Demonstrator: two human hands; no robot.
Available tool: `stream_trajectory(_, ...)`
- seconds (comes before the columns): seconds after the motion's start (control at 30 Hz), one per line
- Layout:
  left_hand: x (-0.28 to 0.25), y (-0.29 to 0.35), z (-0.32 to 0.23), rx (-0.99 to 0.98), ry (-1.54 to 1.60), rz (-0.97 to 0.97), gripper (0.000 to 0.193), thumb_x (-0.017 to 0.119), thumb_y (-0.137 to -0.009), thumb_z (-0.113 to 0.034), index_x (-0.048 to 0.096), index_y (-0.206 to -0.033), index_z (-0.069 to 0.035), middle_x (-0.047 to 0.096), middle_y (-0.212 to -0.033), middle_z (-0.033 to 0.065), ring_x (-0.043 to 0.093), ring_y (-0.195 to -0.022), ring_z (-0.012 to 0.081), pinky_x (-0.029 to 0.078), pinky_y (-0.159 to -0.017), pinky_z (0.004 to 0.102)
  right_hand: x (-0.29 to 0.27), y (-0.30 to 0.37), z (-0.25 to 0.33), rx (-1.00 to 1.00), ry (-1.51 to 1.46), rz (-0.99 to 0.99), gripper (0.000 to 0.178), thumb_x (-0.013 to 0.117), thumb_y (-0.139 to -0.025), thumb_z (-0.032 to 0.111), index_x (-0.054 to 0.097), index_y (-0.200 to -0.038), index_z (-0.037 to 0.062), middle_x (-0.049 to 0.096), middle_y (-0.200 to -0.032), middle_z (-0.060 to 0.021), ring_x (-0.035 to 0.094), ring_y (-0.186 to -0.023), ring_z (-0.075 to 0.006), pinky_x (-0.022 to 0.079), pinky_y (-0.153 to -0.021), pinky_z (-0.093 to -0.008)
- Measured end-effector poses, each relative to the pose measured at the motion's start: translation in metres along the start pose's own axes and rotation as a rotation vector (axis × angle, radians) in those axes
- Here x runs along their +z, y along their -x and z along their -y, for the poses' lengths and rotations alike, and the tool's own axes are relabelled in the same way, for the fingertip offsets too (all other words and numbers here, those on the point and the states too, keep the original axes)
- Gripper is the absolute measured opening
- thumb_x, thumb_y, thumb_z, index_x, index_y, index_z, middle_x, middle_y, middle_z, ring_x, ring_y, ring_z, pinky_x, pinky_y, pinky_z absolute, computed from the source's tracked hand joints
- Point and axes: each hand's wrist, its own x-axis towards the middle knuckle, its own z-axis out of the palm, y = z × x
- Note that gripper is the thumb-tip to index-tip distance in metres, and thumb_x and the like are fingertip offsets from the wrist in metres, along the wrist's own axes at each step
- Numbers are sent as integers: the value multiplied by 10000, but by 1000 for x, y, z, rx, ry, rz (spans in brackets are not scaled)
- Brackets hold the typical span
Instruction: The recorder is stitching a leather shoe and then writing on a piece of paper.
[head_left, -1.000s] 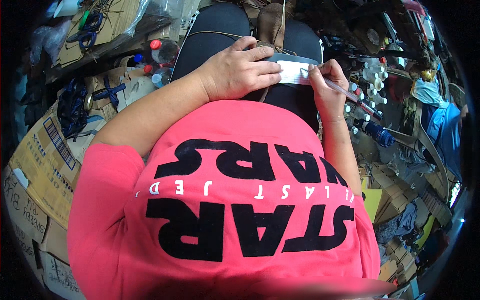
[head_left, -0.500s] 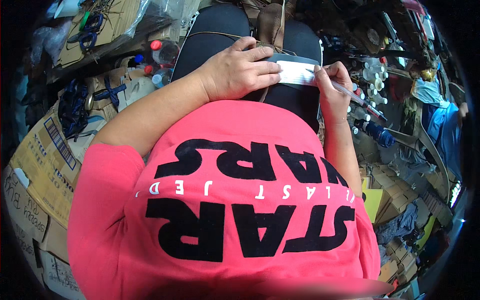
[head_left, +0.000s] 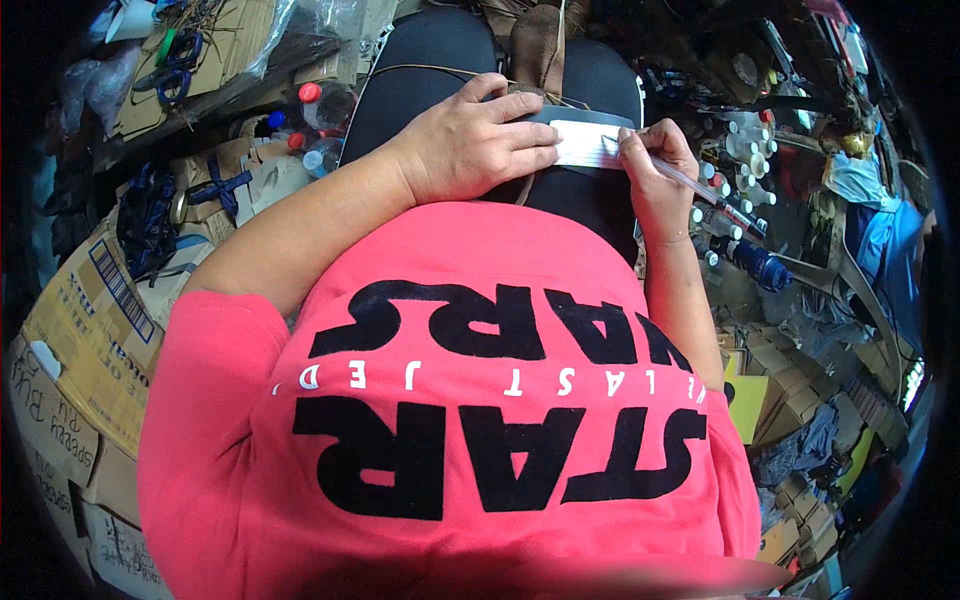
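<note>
Plastic bottles (head_left: 320, 105) among cardboard boxes (head_left: 95, 330), contents unclear. White label (head_left: 590, 145) on lap, atop dark pad. Left hand (head_left: 470, 145) flat, fingers together, pinning label. Right hand (head_left: 660, 165) clamped on pen (head_left: 700, 190), tip at label.

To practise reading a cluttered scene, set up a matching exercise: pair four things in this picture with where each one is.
Things:
1. left hand
2. pen
3. white label
4. cardboard boxes

Places:
A. stacked at the person's left side
B. lying on the dark pad on the lap
C. pressed flat beside the label, holding it down
D. gripped in the right hand, tip on the label

Pairs: 1-C, 2-D, 3-B, 4-A
</note>
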Motion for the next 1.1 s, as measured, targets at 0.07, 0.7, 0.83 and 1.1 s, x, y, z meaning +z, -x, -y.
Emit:
stream_trajectory(0.07,0,0,0,-2,1,-3,263,587,-812,-178,675,-1057,-207,627,-1115,-59,528,-1087,166,361,-943,375,-2,0,-1,9,-7,3,219,657,-832,36,487,-695,35,527,-660,20,462,-611,-27,385,-544,-187)
stream_trajectory(0.7,0,-1,0,6,0,-9,246,584,-815,-196,677,-1043,-201,627,-1106,-62,532,-1076,161,365,-927,373,-2,-1,-2,6,-32,-15,225,643,-819,24,466,-681,42,482,-643,41,413,-594,-17,350,-525,-184)
stream_trajectory(0.83,-1,-1,-1,0,-6,1,246,582,-817,-194,678,-1043,-202,626,-1114,-62,531,-1078,162,362,-930,377,-3,-1,-5,40,-58,-26,226,638,-817,20,462,-677,41,480,-644,39,412,-593,-18,349,-529,-184)
stream_trajectory(1.1,-1,-1,0,5,-14,3,245,578,-823,-193,681,-1045,-205,627,-1118,-61,533,-1079,163,361,-934,378,-3,-1,-5,39,-62,-24,223,640,-815,26,466,-677,36,483,-647,35,423,-609,-28,360,-542,-193)
